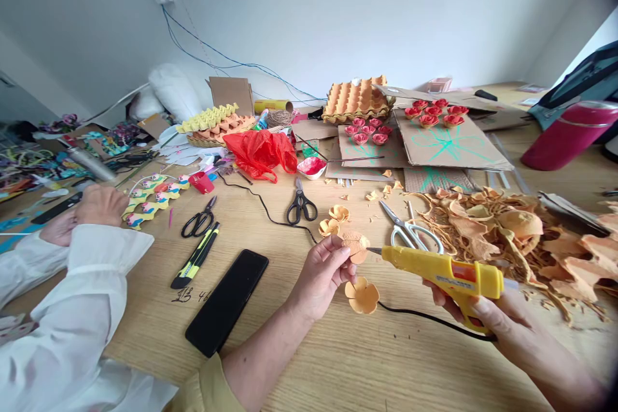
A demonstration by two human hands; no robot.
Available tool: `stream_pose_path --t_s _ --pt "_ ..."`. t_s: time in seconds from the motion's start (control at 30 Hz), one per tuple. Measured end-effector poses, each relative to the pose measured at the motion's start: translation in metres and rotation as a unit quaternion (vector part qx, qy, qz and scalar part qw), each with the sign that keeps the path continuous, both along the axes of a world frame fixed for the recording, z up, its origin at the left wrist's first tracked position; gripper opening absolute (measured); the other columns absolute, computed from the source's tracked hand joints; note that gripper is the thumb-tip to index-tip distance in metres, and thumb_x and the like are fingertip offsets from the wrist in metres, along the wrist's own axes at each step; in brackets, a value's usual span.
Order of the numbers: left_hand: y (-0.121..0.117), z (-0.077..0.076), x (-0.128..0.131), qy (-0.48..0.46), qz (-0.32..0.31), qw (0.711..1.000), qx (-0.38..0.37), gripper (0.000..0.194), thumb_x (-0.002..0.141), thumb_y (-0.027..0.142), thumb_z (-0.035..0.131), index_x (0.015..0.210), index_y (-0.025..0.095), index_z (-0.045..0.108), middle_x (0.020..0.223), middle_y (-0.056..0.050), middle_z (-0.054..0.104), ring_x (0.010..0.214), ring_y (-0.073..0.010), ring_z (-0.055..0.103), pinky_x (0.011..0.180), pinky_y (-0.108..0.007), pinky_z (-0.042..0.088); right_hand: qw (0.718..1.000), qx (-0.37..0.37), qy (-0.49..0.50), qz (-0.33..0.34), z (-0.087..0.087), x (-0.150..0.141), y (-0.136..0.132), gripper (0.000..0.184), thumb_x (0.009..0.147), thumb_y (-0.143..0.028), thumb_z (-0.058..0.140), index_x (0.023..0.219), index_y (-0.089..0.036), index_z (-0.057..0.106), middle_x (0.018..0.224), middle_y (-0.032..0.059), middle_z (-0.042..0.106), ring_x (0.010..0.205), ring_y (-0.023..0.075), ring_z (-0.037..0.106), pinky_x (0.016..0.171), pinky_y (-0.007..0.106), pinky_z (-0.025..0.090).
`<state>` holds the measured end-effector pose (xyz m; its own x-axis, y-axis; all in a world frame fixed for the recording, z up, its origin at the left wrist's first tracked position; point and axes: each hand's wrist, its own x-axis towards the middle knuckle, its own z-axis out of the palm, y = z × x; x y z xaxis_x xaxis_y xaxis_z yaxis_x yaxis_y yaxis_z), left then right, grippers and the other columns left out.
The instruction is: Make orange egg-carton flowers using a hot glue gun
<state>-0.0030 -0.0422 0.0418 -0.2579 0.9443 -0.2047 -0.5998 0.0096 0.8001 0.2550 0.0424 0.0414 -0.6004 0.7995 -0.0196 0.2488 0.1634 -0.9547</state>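
Between the thumb and fingers of my left hand (321, 277) is a peach egg-carton flower piece (356, 248), held above the table. My right hand (502, 328) grips a yellow hot glue gun (441, 273) by its handle. The gun's dark nozzle points left and ends right beside the held piece; whether it touches, I cannot tell. Just below my left fingertips lies a peach four-petal flower (362, 296), and behind them sit two cupped ones, a nearer flower (329, 227) and a farther flower (339, 212). The gun's black cord (425, 317) runs behind the flower on the table.
White-handled scissors (410, 230) and a heap of carton scraps (521, 232) lie right. Black scissors (302, 204), a box cutter (197, 256) and a phone (226, 302) lie left. Red flowers (429, 119) stand on cardboard behind. A co-worker's hands (94, 209) are at far left.
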Motion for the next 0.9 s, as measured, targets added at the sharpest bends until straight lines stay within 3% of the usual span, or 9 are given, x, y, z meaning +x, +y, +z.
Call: stream_pose_path --t_s 0.2,0.4,0.77,0.9 --pt "0.000 0.002 0.002 0.029 0.007 1.000 0.006 0.040 0.066 0.038 0.090 0.079 0.016 0.059 0.069 0.003 0.060 0.056 -0.0063 0.052 0.052 -0.020 0.047 1.000 0.017 0.012 0.016 0.008 -0.004 -0.002 0.058 0.082 -0.077 0.056 0.076 -0.025 0.081 0.067 0.0078 0.069 0.057 0.0243 0.060 0.052 0.034 0.054" --pt "0.000 0.003 0.002 0.052 0.012 0.999 0.007 0.043 0.065 0.042 0.091 0.077 0.016 0.059 0.067 0.002 0.062 0.054 -0.0064 0.054 0.053 -0.021 0.049 1.000 0.008 0.025 0.000 -0.004 0.001 -0.003 0.056 0.083 -0.074 0.058 0.078 -0.023 0.079 0.061 0.0044 0.061 0.053 0.0191 0.050 0.049 0.030 0.047" --pt "-0.001 -0.005 0.000 0.117 0.001 0.993 0.028 0.036 0.076 0.043 0.083 0.078 0.017 0.058 0.064 0.003 0.062 0.054 -0.0079 0.058 0.057 -0.021 0.050 0.999 -0.006 0.047 0.024 -0.016 0.006 0.002 0.046 0.089 -0.065 0.059 0.089 -0.025 0.081 0.065 0.0043 0.063 0.057 0.0190 0.052 0.051 0.029 0.047" --pt "-0.001 -0.007 0.000 0.139 -0.004 0.990 0.036 0.034 0.079 0.043 0.080 0.081 0.017 0.058 0.064 0.004 0.062 0.055 -0.0085 0.059 0.058 -0.022 0.051 0.997 -0.019 0.070 0.003 -0.020 0.007 0.002 0.040 0.090 -0.061 0.062 0.097 -0.026 0.080 0.070 0.0042 0.065 0.059 0.0188 0.054 0.053 0.029 0.051"
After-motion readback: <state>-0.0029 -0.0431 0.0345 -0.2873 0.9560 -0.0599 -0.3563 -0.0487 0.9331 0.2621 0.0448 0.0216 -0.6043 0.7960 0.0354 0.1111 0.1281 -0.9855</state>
